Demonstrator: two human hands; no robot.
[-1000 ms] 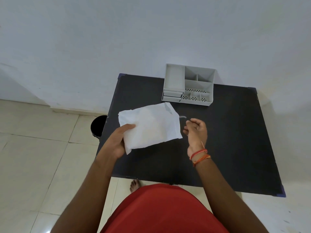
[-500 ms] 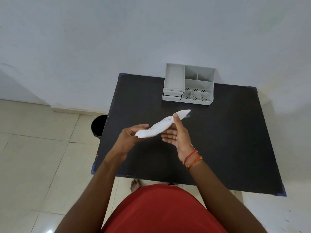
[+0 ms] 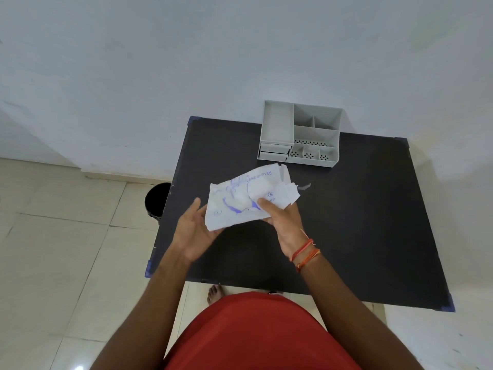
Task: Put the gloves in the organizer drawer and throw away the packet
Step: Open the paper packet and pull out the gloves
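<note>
A white paper glove packet (image 3: 240, 201) with blue print faces up, held above the black table (image 3: 360, 222). My right hand (image 3: 282, 222) grips its right part, thumb on top, near the torn open end. My left hand (image 3: 193, 233) is open, palm up, just under the packet's lower left corner; whether it touches is unclear. No gloves show outside the packet. The grey organizer (image 3: 300, 134) stands at the table's far edge, its small drawers (image 3: 274, 152) at the front left appearing closed.
A black bin (image 3: 157, 200) stands on the tiled floor left of the table. A small torn strip (image 3: 304, 186) lies on the table right of the packet. A white wall rises behind the table. My bare foot (image 3: 214, 293) shows under the near edge.
The packet passed from my left hand to my right and turned over, printed side now up. My left hand let go and opened beneath it.
</note>
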